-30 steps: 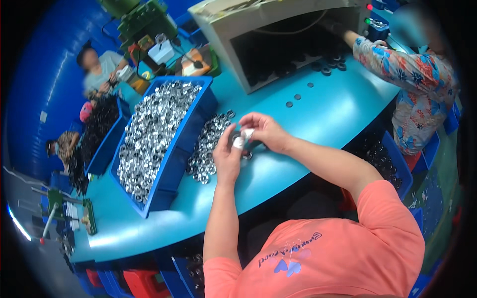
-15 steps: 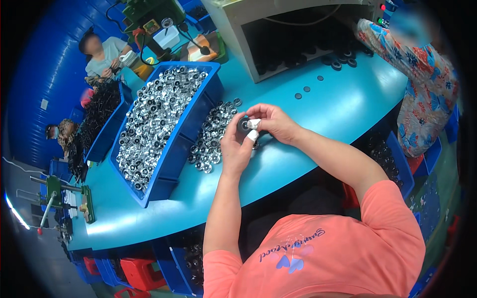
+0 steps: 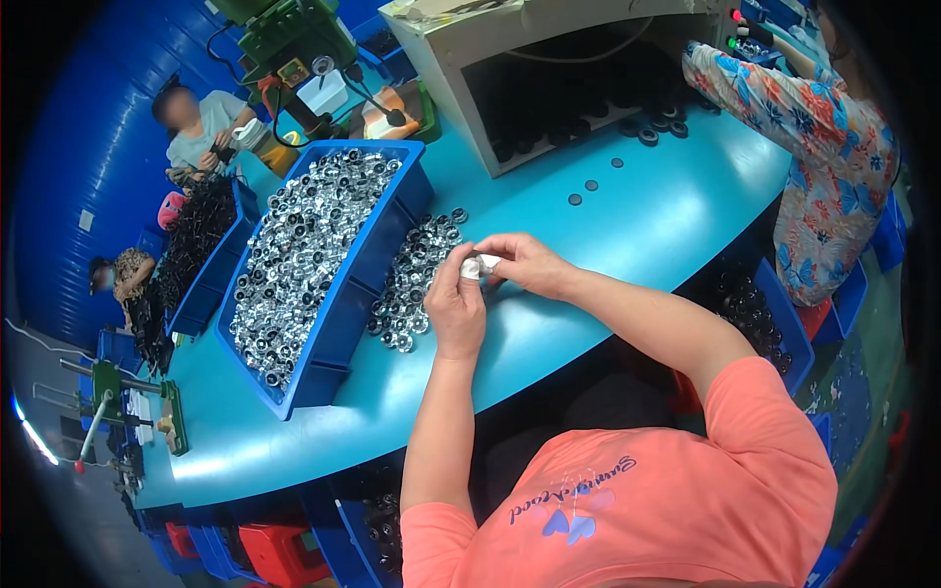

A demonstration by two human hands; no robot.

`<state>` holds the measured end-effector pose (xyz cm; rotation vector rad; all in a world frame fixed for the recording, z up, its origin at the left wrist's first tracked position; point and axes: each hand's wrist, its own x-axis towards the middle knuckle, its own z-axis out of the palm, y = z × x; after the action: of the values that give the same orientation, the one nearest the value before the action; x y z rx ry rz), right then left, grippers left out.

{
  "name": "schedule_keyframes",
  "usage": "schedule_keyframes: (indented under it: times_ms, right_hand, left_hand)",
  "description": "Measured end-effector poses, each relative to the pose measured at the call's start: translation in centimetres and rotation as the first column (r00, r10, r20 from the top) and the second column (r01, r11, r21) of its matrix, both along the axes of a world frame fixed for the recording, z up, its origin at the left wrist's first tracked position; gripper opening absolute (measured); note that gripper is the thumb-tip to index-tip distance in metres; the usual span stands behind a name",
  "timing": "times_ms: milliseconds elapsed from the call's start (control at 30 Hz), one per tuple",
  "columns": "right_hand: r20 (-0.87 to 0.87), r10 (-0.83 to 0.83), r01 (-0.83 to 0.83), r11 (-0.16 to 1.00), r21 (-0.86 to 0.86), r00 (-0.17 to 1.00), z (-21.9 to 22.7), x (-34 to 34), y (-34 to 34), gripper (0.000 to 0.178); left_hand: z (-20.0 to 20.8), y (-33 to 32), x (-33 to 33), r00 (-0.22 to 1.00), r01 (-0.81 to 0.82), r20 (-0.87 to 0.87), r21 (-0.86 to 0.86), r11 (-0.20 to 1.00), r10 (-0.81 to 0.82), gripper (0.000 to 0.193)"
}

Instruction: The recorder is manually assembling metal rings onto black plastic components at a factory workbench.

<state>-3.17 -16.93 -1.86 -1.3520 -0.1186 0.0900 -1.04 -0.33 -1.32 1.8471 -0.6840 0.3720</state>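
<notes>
1. Half a second ago I could see a round dark part between the fingers; now the thumbs cover it, so I cannot check how it sits.
2. The left hand (image 3: 458, 304) is curled, thumb against fingers. The right hand (image 3: 532, 267) pinches in from the other side, its tips meeting the left's. White wraps (image 3: 471, 268) cover the thumb tips.
3. I judge the dark part to be gripped between both hands' fingertips, just above the table (image 3: 676, 211).
4. Shiny parts (image 3: 410, 284) lie loose just beyond the left hand, against a blue bin (image 3: 363, 294) heaped with more.
5. Farther off, three dark discs (image 3: 591, 185) lie apart; dark rings (image 3: 649, 136) sit by the mouth of a pale box (image 3: 443, 78), near a co-worker's floral sleeve (image 3: 774, 93).
6. The bin's wall hems in the left side; the fingers themselves block my view most.
</notes>
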Motion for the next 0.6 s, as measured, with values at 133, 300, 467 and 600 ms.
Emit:
schedule_keyframes:
  times_ms: [133,300,467,600]
  right_hand:
    - [0.021,-0.055,0.054,0.998,0.038,0.998,0.7,-0.4,-0.1,0.024]
    - [0.077,-0.117,0.12,0.992,-0.041,0.99,0.4,-0.2,-0.3,0.024]
    - [0.028,-0.057,0.055,0.997,0.058,0.998,0.6,-0.3,-0.3,0.024]
    - [-0.005,0.021,-0.019,0.98,0.196,1.0,1.4,-0.4,0.0,0.03]
  left_hand:
    - [-0.3,0.2,-0.1,0.984,0.081,-0.157,-0.046,0.996,-0.087,0.031]
    - [-0.2,-0.1,-0.2,0.995,0.066,-0.069,-0.003,0.998,-0.066,0.033]
    - [-0.1,-0.1,-0.2,0.976,0.098,-0.182,-0.101,0.99,-0.115,0.034]
    - [1.0,0.0,-0.1,0.875,0.098,-0.404,-0.395,0.913,-0.268,0.031]
